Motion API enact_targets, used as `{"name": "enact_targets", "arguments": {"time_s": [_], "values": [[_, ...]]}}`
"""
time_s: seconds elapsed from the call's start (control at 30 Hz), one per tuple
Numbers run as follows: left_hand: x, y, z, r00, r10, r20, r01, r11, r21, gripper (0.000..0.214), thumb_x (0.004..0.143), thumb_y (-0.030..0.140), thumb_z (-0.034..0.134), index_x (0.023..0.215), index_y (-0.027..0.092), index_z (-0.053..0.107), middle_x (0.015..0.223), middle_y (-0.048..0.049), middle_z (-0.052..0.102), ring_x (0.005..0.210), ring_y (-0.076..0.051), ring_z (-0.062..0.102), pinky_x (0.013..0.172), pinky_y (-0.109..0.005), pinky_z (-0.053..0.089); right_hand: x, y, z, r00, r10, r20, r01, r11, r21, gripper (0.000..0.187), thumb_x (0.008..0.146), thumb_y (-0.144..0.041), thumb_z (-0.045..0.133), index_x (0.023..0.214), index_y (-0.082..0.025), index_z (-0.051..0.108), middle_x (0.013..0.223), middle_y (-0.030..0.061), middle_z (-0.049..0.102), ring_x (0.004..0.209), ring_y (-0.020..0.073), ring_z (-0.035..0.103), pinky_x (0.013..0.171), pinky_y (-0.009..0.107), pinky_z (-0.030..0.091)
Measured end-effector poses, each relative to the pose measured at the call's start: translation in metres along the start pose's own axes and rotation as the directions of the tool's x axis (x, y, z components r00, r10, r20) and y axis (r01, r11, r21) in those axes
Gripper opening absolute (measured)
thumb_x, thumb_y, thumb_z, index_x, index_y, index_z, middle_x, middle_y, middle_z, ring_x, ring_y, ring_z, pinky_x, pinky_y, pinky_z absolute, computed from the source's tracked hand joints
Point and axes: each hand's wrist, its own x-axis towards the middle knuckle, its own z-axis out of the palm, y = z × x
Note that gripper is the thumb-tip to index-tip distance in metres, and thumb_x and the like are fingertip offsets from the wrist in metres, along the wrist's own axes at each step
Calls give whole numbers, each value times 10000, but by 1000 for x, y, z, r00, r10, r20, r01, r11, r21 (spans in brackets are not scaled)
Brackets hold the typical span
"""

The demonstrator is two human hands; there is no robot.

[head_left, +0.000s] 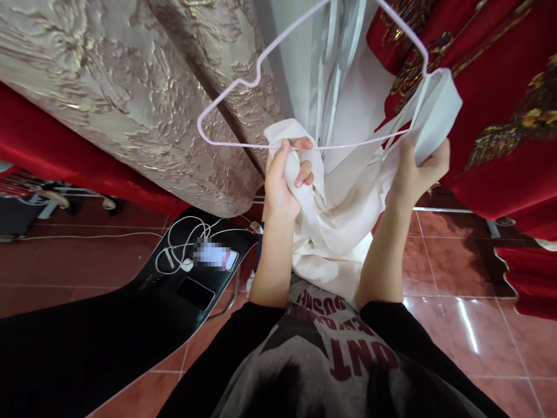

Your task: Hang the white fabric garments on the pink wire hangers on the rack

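Upper centre of the frame: two hands, one white cloth, a hanger that looks only half dressed.

Right of centre, the right hand (421, 171) grips the white cloth (335, 232) between thumb and fingers, where a fold goes over one end of the pink hanger (260, 61). At centre, the left hand (281, 180) is curled round another bunch of it, the hanger's lower bar at its fingertips. That right end seems done; the left end, upper left of centre, is bare, so that side appears left. The rest of the cloth hangs in loose folds mid-frame, down to the lap. Beyond are textured pale fabric (209, 116) at upper left, red fabric (487, 168) at right, and a dark phone (195, 293) on a black seat (100, 331) at lower left.
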Motion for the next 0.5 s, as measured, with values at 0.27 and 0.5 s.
{"name": "enact_targets", "arguments": {"time_s": [0.27,0.5], "values": [[1,0,-2,1000,9,-12,-10,1000,-21,412,1100,186,363,781,218,622,873,-16,683,361,-78,258,390,-269,292,4,-13,-2,977,66,202,-81,995,63,141,795,-273,704,841,-168,621,790,8,573,747,123,525,751,307,473],[-1,1,-3,998,47,29,-45,998,-53,395,1104,180,355,815,217,621,862,-16,672,359,-67,270,376,-220,315,-9,-27,0,967,88,238,-95,995,19,171,832,-302,667,773,-189,555,632,-28,495,555,94,456,581,269,397]]}}
